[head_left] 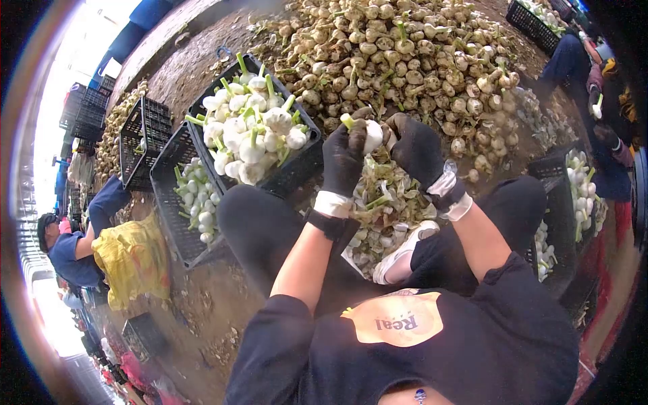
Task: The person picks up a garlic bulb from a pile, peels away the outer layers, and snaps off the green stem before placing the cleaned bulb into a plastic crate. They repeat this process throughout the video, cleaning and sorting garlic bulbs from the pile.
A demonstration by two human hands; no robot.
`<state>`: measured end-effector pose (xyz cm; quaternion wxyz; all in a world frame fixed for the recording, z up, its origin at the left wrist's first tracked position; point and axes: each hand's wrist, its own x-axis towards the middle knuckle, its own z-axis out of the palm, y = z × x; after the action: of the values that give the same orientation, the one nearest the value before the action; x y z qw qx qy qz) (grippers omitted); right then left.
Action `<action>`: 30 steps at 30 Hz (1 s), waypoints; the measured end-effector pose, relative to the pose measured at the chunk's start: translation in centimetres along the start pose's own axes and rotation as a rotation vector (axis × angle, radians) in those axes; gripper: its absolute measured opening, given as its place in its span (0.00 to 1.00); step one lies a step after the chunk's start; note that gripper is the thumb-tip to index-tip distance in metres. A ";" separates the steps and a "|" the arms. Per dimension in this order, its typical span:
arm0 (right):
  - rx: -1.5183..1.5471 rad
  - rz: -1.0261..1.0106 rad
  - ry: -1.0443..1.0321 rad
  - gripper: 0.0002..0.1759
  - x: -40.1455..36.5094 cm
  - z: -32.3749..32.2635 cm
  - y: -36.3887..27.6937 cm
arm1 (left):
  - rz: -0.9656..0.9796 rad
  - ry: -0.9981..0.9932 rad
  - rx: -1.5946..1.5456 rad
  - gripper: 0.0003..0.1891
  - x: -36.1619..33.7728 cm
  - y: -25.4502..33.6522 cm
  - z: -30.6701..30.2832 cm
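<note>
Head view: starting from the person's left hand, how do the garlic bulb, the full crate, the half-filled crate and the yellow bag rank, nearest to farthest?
1. garlic bulb, gripped in the left hand.
2. full crate, just left of the hand.
3. half-filled crate, farther left and lower.
4. yellow bag, farthest, at lower left.
</note>
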<state>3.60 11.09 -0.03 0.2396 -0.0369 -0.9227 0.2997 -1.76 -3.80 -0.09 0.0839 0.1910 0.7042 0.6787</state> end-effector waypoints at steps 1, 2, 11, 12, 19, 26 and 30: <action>-0.006 0.017 -0.008 0.10 0.0 0.1 0.4 | -0.030 -0.018 -0.206 0.20 0.0 -0.2 0.1; -0.011 0.025 -0.006 0.10 -0.5 0.5 0.8 | -0.063 -0.040 -0.410 0.22 0.0 -0.5 0.2; 0.090 -0.144 -0.356 0.13 -7.2 5.2 1.6 | 0.045 -0.058 -0.377 0.24 0.9 1.1 -1.7; 0.092 -0.144 -0.357 0.13 -6.9 5.0 1.5 | 0.015 -0.079 -0.484 0.25 1.5 -0.8 -2.4; 1.257 0.485 -0.204 0.20 -0.4 -0.1 -1.0 | 0.148 -0.090 -0.007 0.28 0.4 0.4 -1.1; 0.936 0.582 -0.393 0.11 -3.1 3.4 0.7 | 0.152 0.022 -0.091 0.29 0.4 -1.1 -0.9; 0.488 -0.254 -0.275 0.10 -5.7 6.6 2.5 | 0.218 0.067 0.336 0.26 1.6 -4.6 -3.3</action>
<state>5.42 8.42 -8.53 0.1497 0.1784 -0.8446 0.4821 -5.18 -6.23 -4.18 -0.0468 0.2547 0.7850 0.5628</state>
